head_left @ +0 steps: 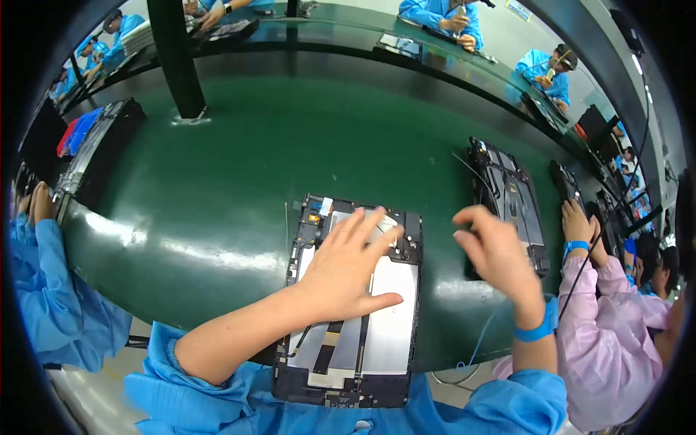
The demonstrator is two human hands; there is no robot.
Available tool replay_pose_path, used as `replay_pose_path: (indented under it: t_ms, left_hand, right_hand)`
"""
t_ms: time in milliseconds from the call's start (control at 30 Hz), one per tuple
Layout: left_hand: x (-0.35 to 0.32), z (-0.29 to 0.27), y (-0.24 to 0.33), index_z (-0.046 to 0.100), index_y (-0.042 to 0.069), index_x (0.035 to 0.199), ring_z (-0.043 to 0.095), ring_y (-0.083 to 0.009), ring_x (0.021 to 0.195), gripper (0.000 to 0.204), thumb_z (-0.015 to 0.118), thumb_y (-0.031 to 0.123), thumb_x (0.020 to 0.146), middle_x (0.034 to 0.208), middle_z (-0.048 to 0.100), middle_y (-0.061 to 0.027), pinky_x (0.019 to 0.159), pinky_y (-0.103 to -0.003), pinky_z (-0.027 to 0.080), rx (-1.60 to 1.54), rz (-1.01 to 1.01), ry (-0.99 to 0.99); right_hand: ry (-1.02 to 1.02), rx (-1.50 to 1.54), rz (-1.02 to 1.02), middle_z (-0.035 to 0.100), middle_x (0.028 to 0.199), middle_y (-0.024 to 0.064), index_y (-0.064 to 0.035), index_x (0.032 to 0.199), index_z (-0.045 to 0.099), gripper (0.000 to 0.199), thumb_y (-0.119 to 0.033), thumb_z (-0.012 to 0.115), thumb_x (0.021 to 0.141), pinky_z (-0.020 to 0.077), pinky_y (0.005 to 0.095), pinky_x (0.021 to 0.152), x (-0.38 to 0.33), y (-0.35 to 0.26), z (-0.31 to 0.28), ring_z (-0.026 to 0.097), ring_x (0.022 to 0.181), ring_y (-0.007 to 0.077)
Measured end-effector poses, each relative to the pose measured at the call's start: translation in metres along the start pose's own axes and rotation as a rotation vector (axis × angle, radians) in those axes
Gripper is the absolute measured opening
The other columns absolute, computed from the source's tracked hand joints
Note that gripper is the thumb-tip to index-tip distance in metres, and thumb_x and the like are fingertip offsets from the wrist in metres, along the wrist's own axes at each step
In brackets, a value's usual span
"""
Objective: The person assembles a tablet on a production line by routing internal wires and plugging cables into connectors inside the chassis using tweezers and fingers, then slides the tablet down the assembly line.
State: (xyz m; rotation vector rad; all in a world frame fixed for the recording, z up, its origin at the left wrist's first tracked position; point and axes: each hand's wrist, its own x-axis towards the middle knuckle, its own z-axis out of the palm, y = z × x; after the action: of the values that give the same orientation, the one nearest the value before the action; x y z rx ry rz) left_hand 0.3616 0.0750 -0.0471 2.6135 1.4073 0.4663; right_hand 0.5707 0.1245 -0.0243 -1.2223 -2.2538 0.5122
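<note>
Baring silver-white panels (395, 344) within black frame (388, 390), opened tablet (380, 322), left grip (341, 268) splayed over it, right grip (496, 246) unclasped, half-curled

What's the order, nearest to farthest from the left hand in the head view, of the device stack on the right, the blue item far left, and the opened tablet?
From the left hand:
1. Opened tablet: directly beneath it.
2. Device stack: to the right, past the tablet.
3. Blue item: far left, across the green table.
</note>
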Motion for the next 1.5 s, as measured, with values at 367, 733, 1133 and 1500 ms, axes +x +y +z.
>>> replay_pose_path:
  t_ms: [367,733,1133,1500]
  left_hand:
    - [-0.156,-0.052,0.032,0.055,-0.001,0.085,0.055,-0.0184,0.066,0.024,0.064,0.009,0.065,0.075,0.055,-0.0115,0.059,-0.026,0.045,-0.475,-0.612,0.361]
    - [-0.137,-0.033,0.041,0.052,0.004,0.092,0.052,-0.0196,0.066,0.031,0.058,0.025,0.070,0.078,0.052,-0.0064,0.057,-0.029,0.044,-0.276,-0.462,0.270]
    - [-0.130,-0.033,0.037,0.054,0.005,0.093,0.052,-0.0160,0.068,0.036,0.061,0.027,0.065,0.081,0.053,-0.0039,0.055,-0.026,0.041,0.050,-0.335,0.144]
    - [-0.129,-0.033,0.032,0.054,0.005,0.095,0.052,-0.0163,0.069,0.038,0.062,0.026,0.064,0.082,0.054,-0.0047,0.058,-0.026,0.042,0.007,-0.313,0.141]
  right_hand:
    - [-0.522,0.229,-0.793,0.046,0.067,0.0043,-0.0075,0.073,0.053,0.010,-0.011,0.056,0.065,0.0414,0.0297,0.052,0.043,-0.077,0.070,0.052,0.056,0.0195]
    - [-0.916,0.279,-0.831,0.049,0.073,0.0038,-0.0103,0.074,0.056,0.014,-0.016,0.063,0.064,0.0407,0.0302,0.051,0.075,-0.105,0.092,0.052,0.061,0.0206]
    - [-0.842,0.077,-0.897,0.050,0.070,0.0031,-0.0074,0.074,0.047,0.011,-0.013,0.054,0.067,0.0421,0.0305,0.044,0.064,-0.101,0.075,0.054,0.058,0.0217]
    - [-0.721,0.308,-0.903,0.046,0.061,0.0007,-0.0126,0.073,0.054,0.014,-0.007,0.058,0.061,0.0373,0.0277,0.038,0.054,-0.085,0.081,0.050,0.049,0.0170]
